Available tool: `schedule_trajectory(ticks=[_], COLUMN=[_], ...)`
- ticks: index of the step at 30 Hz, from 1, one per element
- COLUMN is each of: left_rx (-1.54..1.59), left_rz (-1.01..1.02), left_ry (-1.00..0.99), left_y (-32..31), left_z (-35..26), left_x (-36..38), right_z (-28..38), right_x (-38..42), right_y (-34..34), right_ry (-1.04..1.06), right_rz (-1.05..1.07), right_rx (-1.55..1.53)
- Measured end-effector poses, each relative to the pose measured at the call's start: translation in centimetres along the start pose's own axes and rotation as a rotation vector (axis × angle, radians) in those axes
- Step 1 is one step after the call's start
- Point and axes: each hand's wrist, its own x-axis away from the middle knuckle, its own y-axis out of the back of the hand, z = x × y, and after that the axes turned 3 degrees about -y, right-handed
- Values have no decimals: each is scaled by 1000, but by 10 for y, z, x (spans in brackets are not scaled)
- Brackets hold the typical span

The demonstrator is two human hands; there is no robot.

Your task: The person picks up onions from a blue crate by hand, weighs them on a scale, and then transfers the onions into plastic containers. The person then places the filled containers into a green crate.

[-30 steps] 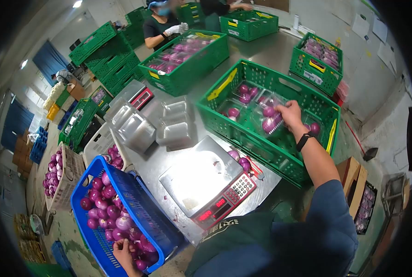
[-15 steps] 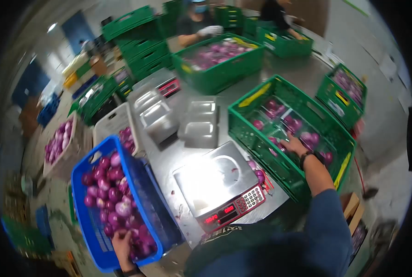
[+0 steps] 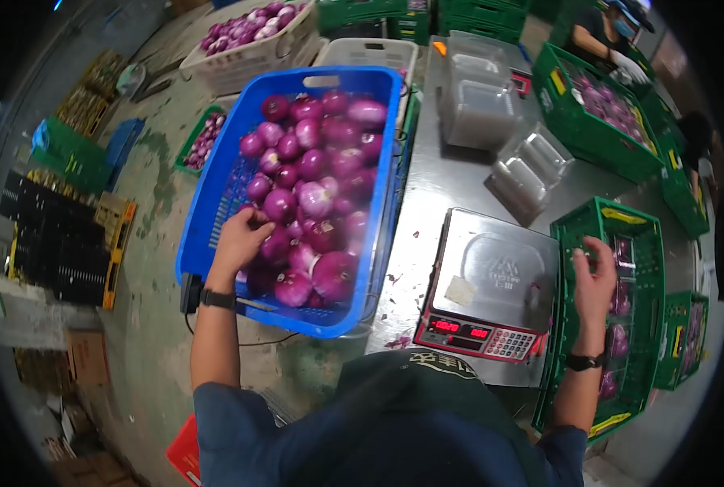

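Observation:
My left hand (image 3: 242,238) reaches over the left side of a blue basket (image 3: 185,235) heaped with red onions (image 3: 316,200). Its fingers are slightly bent and apart, beside an onion (image 3: 276,243); no onion is visibly gripped. My right hand (image 3: 594,280) is raised over the near side of a green crate (image 3: 652,325), with fingers spread and nothing between them. Inside that crate, onions lie in clear plastic trays (image 3: 619,341), partly hidden by my forearm. Between my hands stands a digital scale (image 3: 492,272) with a small pale patch on its pan.
Stacked clear plastic trays (image 3: 477,101) and another tray stack (image 3: 532,166) stand on the metal table (image 3: 419,203) behind the scale. A co-worker with white gloves (image 3: 628,66) is beside another onion crate (image 3: 601,109). A pale crate of onions (image 3: 248,49) stands at the back left.
My view has turned left toward the blue basket. My right hand has come up out of the trays in the green crate, now empty. My left hand remains among the basket's onions.

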Motion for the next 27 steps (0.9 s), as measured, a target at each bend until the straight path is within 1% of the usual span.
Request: schedule_trajectory(ticks=[2, 3, 5, 7, 8, 9, 11, 14, 15, 18, 21, 22, 25, 27], left_rx=[-53, -62, -76, -33, -71, -41, -4, -79, -64, -31, 189, 313, 686, 936], left_rz=[12, 13, 20, 46, 24, 54, 160, 111, 111, 133, 206, 213, 225, 240], left_ry=[-22, -30, -47, -115, -165, -67, 34, -34, -21, 21, 47, 60, 76, 51], left_y=[-2, -3, -4, -14, -27, -37, -51, -85, -89, -93, -86, -81, -60, -42], left_z=[0, -5, -24, -35, -30, -34, -48, -33, -32, -33, -27, -25, -36, -54], left_x=[-11, -16, -25, -36, -46, -53, -65, -79, -80, -81, -85, -86, -79, -64], right_z=[21, 15, 3, -26, -41, -55, -73, -82, -88, -104, -113, -114, -100, -89], right_x=[-10, -22, -47, -74, -84, -93, -106, -119, -125, -136, -139, -139, -142, -139], right_y=[-48, -69, -109, -148, -160, -169, -181, -187, -187, -189, -190, -190, -186, -183], right_ry=[-5, 93, 120, 221, 271, 246, 191, 100, 65, 85, 136, 155, -113, -8], right_rz=[114, 147, 185, 169, 158, 226, 366, 379, 380, 383, 320, 289, 295, 200], right_rx=[11, 72, 176, 347, 433, 472, 551, 614, 642, 651, 536, 485, 308, 361])
